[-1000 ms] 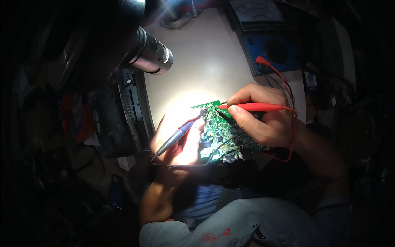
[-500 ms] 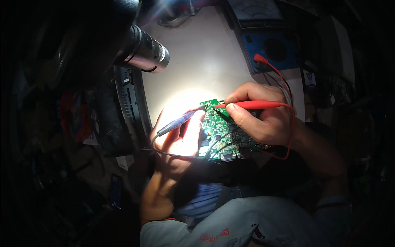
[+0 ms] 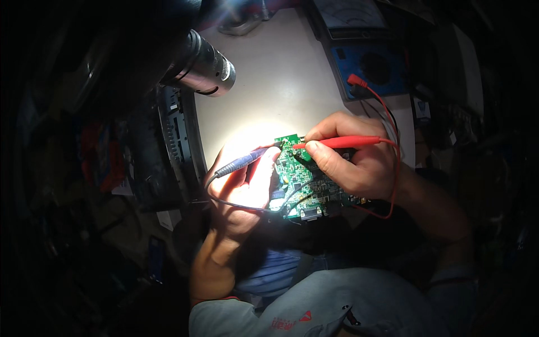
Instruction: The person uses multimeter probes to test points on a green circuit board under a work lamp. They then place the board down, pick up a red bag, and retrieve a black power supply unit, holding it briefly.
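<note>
Pinching a red probe [image 3: 349, 141] between the thumb and forefinger of the right hand [image 3: 359, 163], and a dark blue probe [image 3: 241, 162] between left hand [image 3: 244, 196] thumb and fingers too glare-washed to tell apart. Pointing both, tip contact too small to make out, at a green circuit board [image 3: 300, 171], partly hidden by the right hand, crowded with tiny parts, at the near edge of the tabletop [image 3: 275, 73].

The circuit board [image 3: 297, 170] lies between the left hand [image 3: 242, 188] and right hand [image 3: 362, 165], tips of the left probe [image 3: 241, 163] and right probe [image 3: 351, 141] near its far end. The meter [image 3: 351, 59] sits behind the right hand, a cylinder [image 3: 203, 66] behind the left; a phone [image 3: 156, 255], perhaps, lies nearer, leftward.
</note>
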The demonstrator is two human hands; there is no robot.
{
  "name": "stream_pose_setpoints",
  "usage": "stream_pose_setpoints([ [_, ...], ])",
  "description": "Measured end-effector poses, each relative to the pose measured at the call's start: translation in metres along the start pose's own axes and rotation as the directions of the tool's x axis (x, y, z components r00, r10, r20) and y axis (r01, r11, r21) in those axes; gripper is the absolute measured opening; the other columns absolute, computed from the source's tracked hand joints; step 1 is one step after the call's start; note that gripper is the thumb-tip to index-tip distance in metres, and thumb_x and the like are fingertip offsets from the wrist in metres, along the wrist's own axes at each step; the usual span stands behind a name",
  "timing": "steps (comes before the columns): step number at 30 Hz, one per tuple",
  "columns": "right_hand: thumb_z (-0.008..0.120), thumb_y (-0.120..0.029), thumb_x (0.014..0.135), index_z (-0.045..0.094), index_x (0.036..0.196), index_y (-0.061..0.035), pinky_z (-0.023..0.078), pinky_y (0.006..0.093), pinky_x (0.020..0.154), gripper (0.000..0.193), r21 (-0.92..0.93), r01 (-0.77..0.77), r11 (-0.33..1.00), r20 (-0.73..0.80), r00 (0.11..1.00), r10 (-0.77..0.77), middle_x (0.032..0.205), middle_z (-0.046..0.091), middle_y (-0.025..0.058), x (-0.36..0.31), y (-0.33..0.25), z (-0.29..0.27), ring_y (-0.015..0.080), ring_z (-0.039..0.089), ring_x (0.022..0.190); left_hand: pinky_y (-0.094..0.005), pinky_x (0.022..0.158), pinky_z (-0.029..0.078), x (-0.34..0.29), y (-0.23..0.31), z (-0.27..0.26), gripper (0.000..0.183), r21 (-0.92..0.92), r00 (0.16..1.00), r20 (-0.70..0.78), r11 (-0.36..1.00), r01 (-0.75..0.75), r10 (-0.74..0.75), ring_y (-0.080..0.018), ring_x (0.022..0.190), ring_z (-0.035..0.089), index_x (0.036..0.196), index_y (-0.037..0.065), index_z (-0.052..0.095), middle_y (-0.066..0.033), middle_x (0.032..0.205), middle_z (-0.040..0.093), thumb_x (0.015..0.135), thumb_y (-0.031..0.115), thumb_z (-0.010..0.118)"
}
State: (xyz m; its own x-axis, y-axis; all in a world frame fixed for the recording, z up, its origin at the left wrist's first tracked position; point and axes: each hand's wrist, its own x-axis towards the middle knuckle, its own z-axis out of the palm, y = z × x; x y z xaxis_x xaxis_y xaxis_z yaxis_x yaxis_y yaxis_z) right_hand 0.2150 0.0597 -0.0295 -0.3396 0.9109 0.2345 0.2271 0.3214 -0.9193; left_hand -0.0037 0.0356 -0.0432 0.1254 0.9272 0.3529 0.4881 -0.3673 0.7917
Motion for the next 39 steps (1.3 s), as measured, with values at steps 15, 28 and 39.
stream_pose_setpoints([
  [15,0.064,-0.009,0.095,0.066,0.093,0.0034,0.048,0.0275,0.06,0.013,0.107,-0.284,0.953,0.013,0.959,0.284,0.072,0.067,0.0037,0.005,-0.01,0.007,0.0083,0.061,0.067,-0.0291,0.069,0.058,-0.002,0.001,-0.003,0.02,0.018,1.0,0.019,1.0,0.001,-0.002,-0.022,0.08,0.072,0.105,-0.006,0.072,-0.0147,0.094,0.072,0.086,0.0,0.077],
  [28,0.066,-0.009,0.096,0.069,0.097,0.0016,0.052,0.0254,0.067,0.011,0.089,-0.381,0.92,0.09,0.923,0.373,0.083,0.07,0.005,0.007,-0.014,0.004,0.0091,0.066,0.077,-0.0299,0.075,0.059,-0.004,0.002,-0.005,0.024,-0.096,0.997,0.051,0.994,0.056,-0.051,-0.0222,0.085,0.072,0.109,-0.006,0.07,-0.0147,0.099,0.071,0.087,-0.002,0.076],
  [39,0.067,-0.013,0.094,0.07,0.094,0.0004,0.053,0.0295,0.066,0.014,-0.02,-0.338,0.941,0.039,0.94,0.338,0.077,0.072,0.0096,0.01,-0.014,0.002,0.0138,0.069,0.071,-0.0251,0.074,0.052,-0.003,0.008,-0.001,0.015,-0.132,0.974,0.074,0.965,0.225,-0.216,-0.0134,0.082,0.065,0.106,-0.006,0.069,-0.0073,0.091,0.069,0.091,-0.006,0.07],
])
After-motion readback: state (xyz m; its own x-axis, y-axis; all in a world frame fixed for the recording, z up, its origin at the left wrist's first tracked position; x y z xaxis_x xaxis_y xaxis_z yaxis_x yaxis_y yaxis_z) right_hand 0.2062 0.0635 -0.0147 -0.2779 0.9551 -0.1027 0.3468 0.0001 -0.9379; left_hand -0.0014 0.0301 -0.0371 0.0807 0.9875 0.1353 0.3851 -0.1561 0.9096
